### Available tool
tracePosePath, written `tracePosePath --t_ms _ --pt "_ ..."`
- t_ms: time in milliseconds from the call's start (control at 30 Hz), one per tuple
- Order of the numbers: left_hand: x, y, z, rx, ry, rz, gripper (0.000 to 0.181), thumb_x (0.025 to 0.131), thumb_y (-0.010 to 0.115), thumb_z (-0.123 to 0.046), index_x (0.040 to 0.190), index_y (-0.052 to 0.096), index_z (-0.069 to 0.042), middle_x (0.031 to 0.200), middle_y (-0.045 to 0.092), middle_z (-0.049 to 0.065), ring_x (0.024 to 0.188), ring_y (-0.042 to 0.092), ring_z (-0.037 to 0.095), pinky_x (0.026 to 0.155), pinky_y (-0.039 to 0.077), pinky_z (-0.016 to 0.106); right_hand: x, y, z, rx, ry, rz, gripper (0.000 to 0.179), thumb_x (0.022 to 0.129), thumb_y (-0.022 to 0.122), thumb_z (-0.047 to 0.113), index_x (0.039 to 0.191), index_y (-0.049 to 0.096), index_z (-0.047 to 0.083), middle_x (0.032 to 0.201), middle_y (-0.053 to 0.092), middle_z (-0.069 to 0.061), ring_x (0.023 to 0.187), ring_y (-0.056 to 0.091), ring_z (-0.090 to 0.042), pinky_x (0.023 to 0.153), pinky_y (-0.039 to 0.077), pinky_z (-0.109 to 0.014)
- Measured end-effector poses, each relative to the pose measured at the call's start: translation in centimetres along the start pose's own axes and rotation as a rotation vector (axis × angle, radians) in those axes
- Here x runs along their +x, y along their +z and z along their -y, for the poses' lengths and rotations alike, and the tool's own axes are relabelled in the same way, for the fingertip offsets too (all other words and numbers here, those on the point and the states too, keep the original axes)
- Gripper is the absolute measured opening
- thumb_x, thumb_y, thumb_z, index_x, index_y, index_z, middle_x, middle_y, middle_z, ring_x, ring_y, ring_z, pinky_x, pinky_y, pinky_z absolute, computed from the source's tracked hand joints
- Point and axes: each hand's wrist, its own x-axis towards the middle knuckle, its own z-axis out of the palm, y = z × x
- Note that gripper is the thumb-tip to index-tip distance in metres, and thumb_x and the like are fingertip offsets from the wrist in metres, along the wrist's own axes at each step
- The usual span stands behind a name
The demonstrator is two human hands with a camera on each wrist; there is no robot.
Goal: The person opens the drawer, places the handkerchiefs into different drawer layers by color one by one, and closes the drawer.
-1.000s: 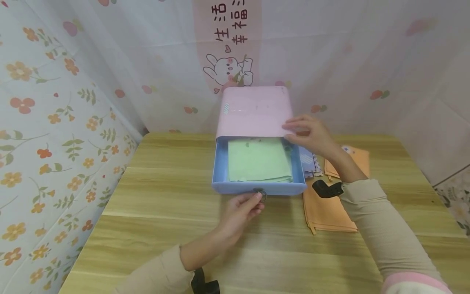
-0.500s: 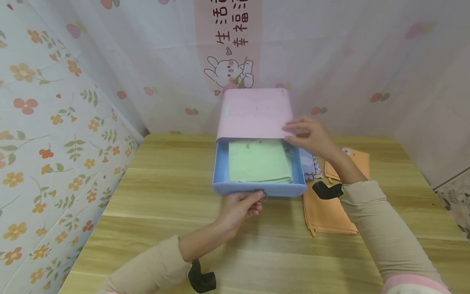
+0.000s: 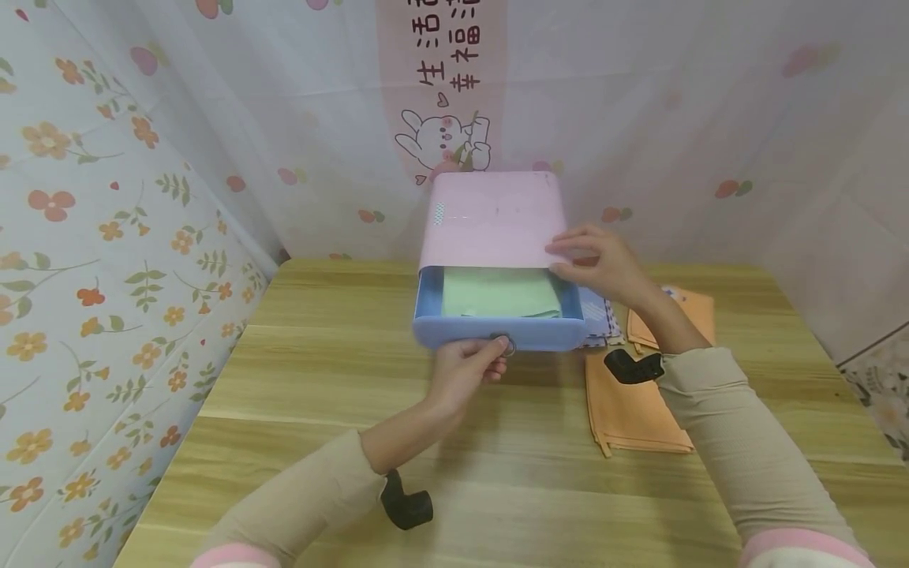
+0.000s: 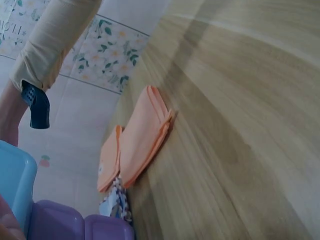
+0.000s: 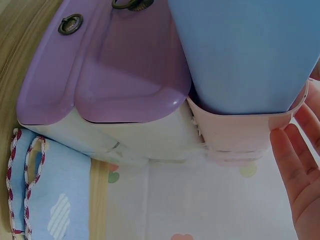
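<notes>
- Ring handle [image 3: 510,348] on the blue drawer [image 3: 543,335] pinched by the left hand [image 3: 458,377], thumb on top, other fingers curled under.
- Blue drawer seen part-way out of the pink casing [image 3: 490,221], front turned toward the person.
- Green cloth [image 3: 500,292] laid flat inside the drawer, back part covered by the casing.
- Right side of the casing touched near its front edge by the right hand [image 3: 602,260]; fingers mostly straight, nothing gripped.
- Pink casing set on top of purple drawers [image 5: 135,65], seen in both wrist views; dark metal rings fixed to their fronts.
- Blue towel [image 5: 62,192] with braided red-and-white trim placed beside the purple drawers, on the right.
- Near orange towel [image 3: 635,410] folded on the wooden table [image 3: 319,379], partly hidden by the right wrist mount [image 3: 632,367]; far orange towel [image 3: 694,312] placed behind it, partly covered by the right forearm.
- Left wrist mount [image 3: 406,503] worn below the left hand; beige sleeves [image 3: 738,442] with pink bands seen on both arms.
- Table backed by a pale curtain [image 3: 639,118] printed with a rabbit; flowered cloth [image 3: 106,315] hung at left.
</notes>
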Motion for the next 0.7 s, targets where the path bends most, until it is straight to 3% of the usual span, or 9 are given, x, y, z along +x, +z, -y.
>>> tracePosePath --t_ms 233,300,400,467,533,700 --pt "1.3 0.0 0.3 0.119 0.14 -0.029 0.026 0.079 0.066 -0.016 0.082 0.066 0.009 0.065 0.063 0.011 0.056 0.059 0.013 0.057 0.054 0.027 0.0 0.0 -0.2 0.002 -0.004 0.01 0.03 0.081 0.063 0.008 0.109 0.06 -0.003 0.113 0.051 -0.013 0.107 0.045 -0.027 0.086 0.045 -0.044" --pt "3.6 -0.8 2.5 0.149 0.228 -0.014 0.025 0.078 0.068 -0.019 0.081 0.068 0.005 0.066 0.064 0.01 0.056 0.059 0.012 0.055 0.053 0.025 0.1 0.0 -0.3 0.008 0.0 0.011 0.03 0.081 0.063 0.008 0.109 0.06 -0.003 0.113 0.051 -0.013 0.107 0.045 -0.027 0.086 0.045 -0.044" --pt "4.1 -1.1 2.5 0.191 0.286 -0.014 0.025 0.077 0.069 -0.021 0.079 0.069 0.004 0.067 0.065 0.013 0.056 0.06 0.016 0.054 0.054 0.027 0.1 0.0 -0.3 0.013 0.0 0.011 0.03 0.081 0.063 0.008 0.109 0.06 -0.003 0.113 0.051 -0.013 0.107 0.045 -0.027 0.086 0.045 -0.044" --pt "4.4 -1.2 2.3 0.209 0.309 -0.016 0.023 0.077 0.068 -0.018 0.079 0.068 0.004 0.067 0.065 0.014 0.057 0.061 0.02 0.054 0.054 0.029 0.1 0.0 -0.3 0.013 -0.003 0.014 0.03 0.081 0.063 0.009 0.109 0.06 -0.002 0.113 0.051 -0.012 0.107 0.045 -0.026 0.086 0.045 -0.045" --pt "2.7 -0.6 -0.3 0.234 0.275 -0.034 0.022 0.077 0.067 -0.015 0.079 0.067 0.007 0.068 0.064 0.019 0.058 0.062 0.025 0.055 0.055 0.032 0.1 0.0 -0.2 0.017 -0.007 0.016 0.03 0.081 0.064 0.009 0.109 0.06 -0.002 0.113 0.051 -0.012 0.107 0.045 -0.026 0.086 0.045 -0.045" --pt "2.4 -0.2 -1.9 0.292 0.263 -0.047 0.017 0.078 0.064 -0.008 0.078 0.066 0.009 0.069 0.064 0.02 0.053 0.06 0.016 0.052 0.053 0.025 0.1 0.0 -0.3 0.019 -0.005 0.017 0.03 0.081 0.063 0.007 0.109 0.06 -0.003 0.113 0.051 -0.013 0.106 0.045 -0.026 0.085 0.045 -0.044"
